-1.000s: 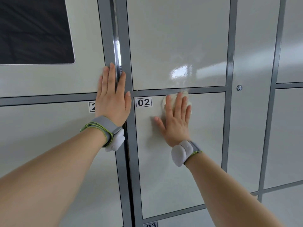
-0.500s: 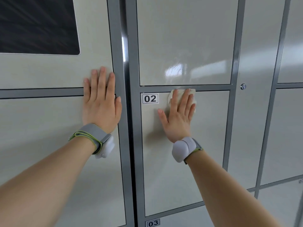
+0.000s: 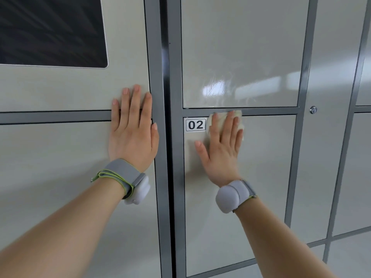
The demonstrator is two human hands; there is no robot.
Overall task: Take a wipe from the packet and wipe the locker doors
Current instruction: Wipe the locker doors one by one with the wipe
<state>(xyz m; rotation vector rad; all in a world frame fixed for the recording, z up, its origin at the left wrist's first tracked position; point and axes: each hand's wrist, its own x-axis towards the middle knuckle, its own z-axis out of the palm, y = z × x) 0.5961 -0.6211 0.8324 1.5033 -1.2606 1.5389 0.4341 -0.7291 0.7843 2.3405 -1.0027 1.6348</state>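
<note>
Reference point: the white rectangular "02" number label [image 3: 195, 124].

1. Far left of the label and above it, I note a dark glazed rectangular panel [image 3: 50, 31], cut off by the frame edge.
2. Left of the label, the left hand [image 3: 132, 129] lies flat on the pale beige cabinet front, fingers straight and close together. It holds nothing.
3. Between that hand and the label stands the grey metal upright post [image 3: 158, 57].
4. Just right of the label, the right hand [image 3: 222, 149] lies flat with its fingers straight. It presses the white crumpled wipe [image 3: 239, 114] against the top edge of the pale beige metal locker door [image 3: 261, 187].
5. Further right of the label, on the next upright, sits a small round silver lock [image 3: 313, 109].

Controlling relation: the door's long axis runs vertically. Nearly all of its surface lies below and right of the label, under the right hand, which is the nearer one. I judge the coming stroke should run downward.

Limits: the fingers cover most of the wipe, so I cannot tell its fold or dampness. The packet is not in view. The right forearm hides part of the door's lower corner.
</note>
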